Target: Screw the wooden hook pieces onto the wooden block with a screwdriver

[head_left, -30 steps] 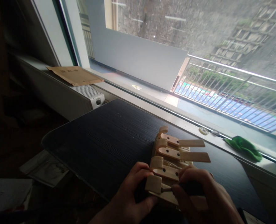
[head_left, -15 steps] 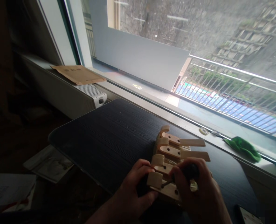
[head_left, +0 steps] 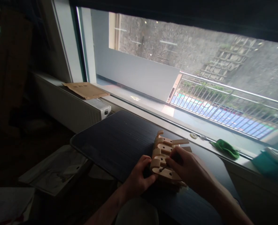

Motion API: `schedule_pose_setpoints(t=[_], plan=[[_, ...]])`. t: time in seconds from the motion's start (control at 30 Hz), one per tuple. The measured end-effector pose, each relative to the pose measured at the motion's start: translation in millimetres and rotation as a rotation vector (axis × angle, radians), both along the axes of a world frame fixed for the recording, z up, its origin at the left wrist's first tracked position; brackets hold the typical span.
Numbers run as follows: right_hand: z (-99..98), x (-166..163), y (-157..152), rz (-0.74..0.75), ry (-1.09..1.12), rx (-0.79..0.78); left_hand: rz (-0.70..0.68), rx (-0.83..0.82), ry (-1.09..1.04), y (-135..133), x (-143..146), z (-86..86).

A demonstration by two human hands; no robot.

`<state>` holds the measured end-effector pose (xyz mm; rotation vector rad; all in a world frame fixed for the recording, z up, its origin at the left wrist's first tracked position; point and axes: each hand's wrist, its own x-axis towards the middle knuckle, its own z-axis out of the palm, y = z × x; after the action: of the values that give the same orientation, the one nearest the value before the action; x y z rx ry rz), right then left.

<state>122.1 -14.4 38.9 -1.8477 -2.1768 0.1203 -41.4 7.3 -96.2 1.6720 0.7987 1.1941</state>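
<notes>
A wooden hook rack point(head_left: 165, 149) lies on the dark counter point(head_left: 115, 140), low in the view toward 5 o'clock, with its pegs pointing to 3 o'clock. The left hand point(head_left: 139, 176) is closed around the rack's near end at 9 o'clock. The right hand point(head_left: 188, 168) is wrapped around a screwdriver point(head_left: 163, 169), whose tip touches the nearest peg. A green cloth point(head_left: 224, 148) sits on the windowsill at 3 o'clock of the rack. A cardboard sheet point(head_left: 86, 90) rests on the radiator point(head_left: 98, 106) at 10 o'clock.
</notes>
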Motion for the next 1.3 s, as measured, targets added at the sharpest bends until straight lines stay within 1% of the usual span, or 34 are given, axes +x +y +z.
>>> schedule_pose_setpoints(t=[0.1, 0.17, 0.23, 0.33, 0.4, 0.47, 0.57, 0.63, 0.7, 0.77, 0.83, 1.0, 1.2, 1.3], plan=[[24.6, -2.5, -1.0, 0.153, -0.130, -0.126, 0.004, 0.012, 0.004, -0.9, -0.2, 1.4], [33.8, -4.9, 0.9, 0.235, -0.212, -0.173, 0.011, 0.016, 0.008, -1.2, -0.3, 2.5], [37.1, -6.8, 4.2, 0.277, -0.271, -0.182, 0.018, 0.020, 0.011, -1.3, -0.1, 3.6], [34.1, -9.7, 7.3, 0.305, -0.318, -0.148, 0.010, 0.029, 0.013, -1.8, 0.5, 5.0], [29.8, -12.0, 6.4, 0.298, -0.343, -0.116, 0.007, 0.036, 0.008, -2.2, 0.7, 5.7], [26.6, -14.7, 4.0, 0.247, -0.366, -0.094, 0.010, 0.040, 0.006, -2.5, 0.6, 6.2], [28.7, -19.2, 0.5, 0.189, -0.393, -0.086, 0.003, 0.048, 0.013, -2.5, 0.2, 5.6], [34.8, -23.8, -0.4, 0.230, -0.437, -0.107, 0.001, 0.053, 0.015, -2.0, -0.1, 4.1], [41.9, -30.4, 0.1, 0.287, -0.529, -0.135, -0.002, 0.054, 0.017, -1.5, -0.3, 2.0], [46.9, -38.0, 2.0, 0.309, -0.620, -0.150, -0.001, 0.056, 0.019, -1.1, -0.2, -0.5], [48.5, -44.5, 4.7, 0.313, -0.666, -0.155, 0.002, 0.061, 0.019, -0.8, -0.2, -2.7], [45.9, -46.4, 10.3, 0.330, -0.663, -0.214, 0.008, 0.055, 0.019, 1.1, -0.2, -6.1], [46.4, -38.3, 14.0, 0.234, -0.618, -0.245, 0.039, 0.066, 0.022, 3.1, 4.9, -8.7], [44.2, -37.8, 10.7, 0.195, -0.596, -0.234, 0.032, 0.034, 0.032, 0.8, -0.2, -6.5]])
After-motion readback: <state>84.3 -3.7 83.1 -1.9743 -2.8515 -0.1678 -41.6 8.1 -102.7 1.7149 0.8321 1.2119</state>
